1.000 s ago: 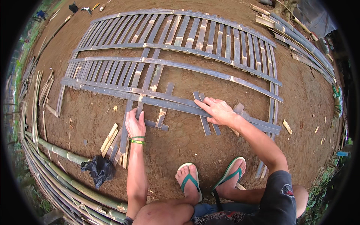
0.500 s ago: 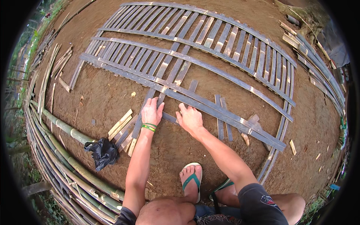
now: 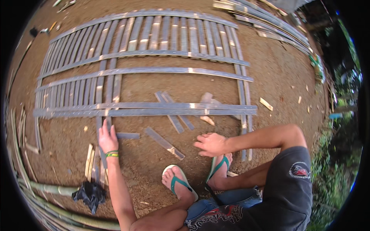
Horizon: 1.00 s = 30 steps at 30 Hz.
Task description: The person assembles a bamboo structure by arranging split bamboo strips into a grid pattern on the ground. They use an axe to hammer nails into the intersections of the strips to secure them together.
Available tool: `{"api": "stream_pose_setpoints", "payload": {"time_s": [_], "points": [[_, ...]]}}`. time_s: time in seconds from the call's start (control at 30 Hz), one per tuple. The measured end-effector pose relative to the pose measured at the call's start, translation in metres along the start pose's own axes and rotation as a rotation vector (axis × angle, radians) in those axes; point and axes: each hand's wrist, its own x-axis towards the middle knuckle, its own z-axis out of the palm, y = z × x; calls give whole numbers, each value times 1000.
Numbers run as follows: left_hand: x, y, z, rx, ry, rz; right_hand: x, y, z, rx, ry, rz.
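A frame of dark bamboo slats (image 3: 154, 32) lies on brown soil, crossed by long rails. My left hand (image 3: 108, 139), with a green-yellow wristband, rests with fingers stretched out on upright slats just below the nearest rail (image 3: 154, 112). A short dark strip (image 3: 129, 136) lies beside its fingers. My right hand (image 3: 211, 144) hovers low near my right foot, fingers loosely bent and apart, with nothing seen in them. Between my hands a loose bamboo slat (image 3: 163, 142) lies slanted on the ground. Two more slats (image 3: 171, 113) pass across the rail's line farther off.
A black plastic bag (image 3: 90, 194) sits at lower left by pale bamboo offcuts (image 3: 89, 163). Bamboo poles (image 3: 69, 217) line the lower left, and more poles (image 3: 269, 23) lie at far right. My sandalled feet (image 3: 179, 181) are close below the loose slat.
The view has swung right. My right hand has moved away from the rail, back toward my foot. The slat that jutted past the rail near it now lies loose on the soil.
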Motion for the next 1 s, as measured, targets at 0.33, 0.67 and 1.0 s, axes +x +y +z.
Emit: {"api": "stream_pose_setpoints", "payload": {"time_s": [0.33, 0.67, 1.0], "points": [[2, 14, -14, -81, -154, -111, -216, 35, 44, 112, -69, 1161], [4, 17, -30, -70, -133, -84, -175, 52, 121, 357, 926, 1205], [13, 22, -23, -88, -124, -97, -85, 68, 67, -138, 796, 713]]}}
